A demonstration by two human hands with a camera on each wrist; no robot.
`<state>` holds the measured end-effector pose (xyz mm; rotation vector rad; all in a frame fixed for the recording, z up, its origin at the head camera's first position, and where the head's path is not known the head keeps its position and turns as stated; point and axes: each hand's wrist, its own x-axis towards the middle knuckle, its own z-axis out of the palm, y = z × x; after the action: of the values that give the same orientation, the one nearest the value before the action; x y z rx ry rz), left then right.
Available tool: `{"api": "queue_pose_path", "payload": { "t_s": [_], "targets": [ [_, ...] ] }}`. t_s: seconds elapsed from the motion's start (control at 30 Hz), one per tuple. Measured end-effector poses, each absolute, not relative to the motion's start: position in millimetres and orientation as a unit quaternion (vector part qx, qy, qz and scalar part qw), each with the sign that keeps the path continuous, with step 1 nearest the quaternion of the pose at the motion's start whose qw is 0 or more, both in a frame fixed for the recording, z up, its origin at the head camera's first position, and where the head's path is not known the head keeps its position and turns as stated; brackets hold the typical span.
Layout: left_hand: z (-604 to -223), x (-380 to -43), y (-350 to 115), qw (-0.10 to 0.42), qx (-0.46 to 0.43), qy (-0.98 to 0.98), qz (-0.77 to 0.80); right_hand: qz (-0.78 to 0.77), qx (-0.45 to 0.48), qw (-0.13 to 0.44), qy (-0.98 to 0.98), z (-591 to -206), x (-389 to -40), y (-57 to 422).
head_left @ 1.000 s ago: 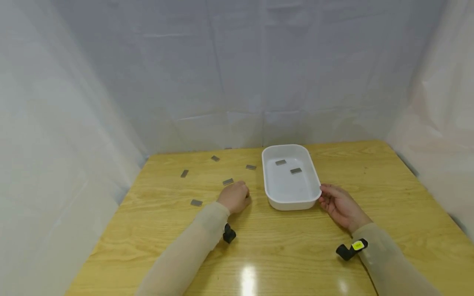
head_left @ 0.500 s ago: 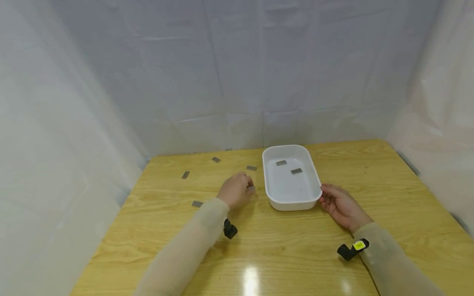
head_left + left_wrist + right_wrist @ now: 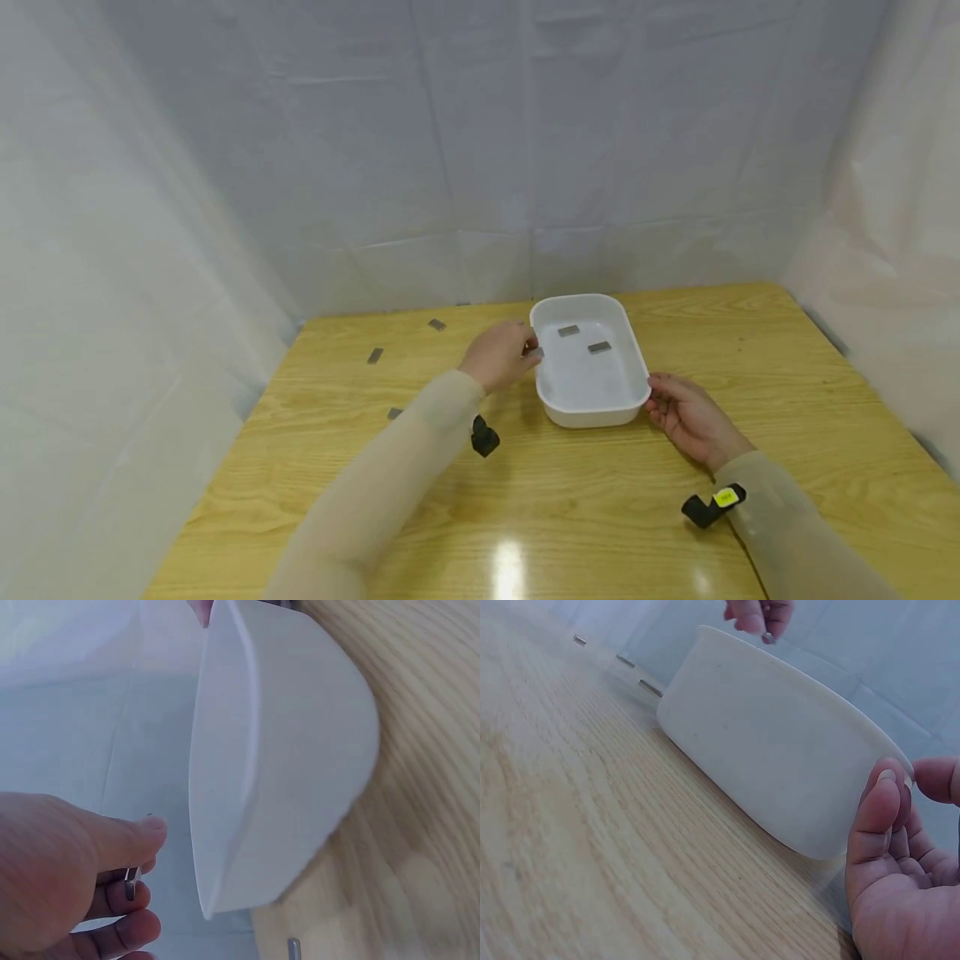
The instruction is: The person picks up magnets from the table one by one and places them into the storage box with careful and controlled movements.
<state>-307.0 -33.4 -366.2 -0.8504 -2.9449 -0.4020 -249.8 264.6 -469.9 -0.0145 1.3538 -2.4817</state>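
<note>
In the head view, my left hand pinches a small grey metal strip between thumb and fingers. It is at the left rim of a white rectangular tub. The left wrist view shows the pinched strip end-on, above rim height. Two similar strips, one nearer and one farther, lie flat inside the tub. My right hand grips the tub's near right corner, thumb and fingers on either side of the rim in the right wrist view.
More grey strips lie on the wooden table: one at the back, one farther left, one partly behind the left sleeve. White sheeting hangs behind the table and at both sides.
My left hand has lifted a strip from the table and moved right and away from me to the tub's left rim. The right hand and tub have stayed in place.
</note>
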Motion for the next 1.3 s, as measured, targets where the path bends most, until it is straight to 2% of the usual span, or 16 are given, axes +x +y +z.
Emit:
{"api": "queue_pose_path", "payload": {
  "t_s": [0.43,0.6,0.9,1.3],
  "targets": [
    [-352,-328,9,0.001,-0.25,-0.966,-0.063,-0.867,-0.013,0.159,0.473,-472,-250,260],
    [-352,-337,20,-0.021,-0.21,-0.974,-0.079,-0.865,-0.015,0.155,0.477,-473,-249,258],
    [-362,-355,34,-0.044,-0.125,-0.986,-0.105,-0.865,-0.018,0.156,0.477,-476,-251,255],
    [-382,-364,55,-0.057,-0.1,-0.989,-0.089,-0.862,-0.002,0.158,0.482,-476,-250,252]
  ]
}}
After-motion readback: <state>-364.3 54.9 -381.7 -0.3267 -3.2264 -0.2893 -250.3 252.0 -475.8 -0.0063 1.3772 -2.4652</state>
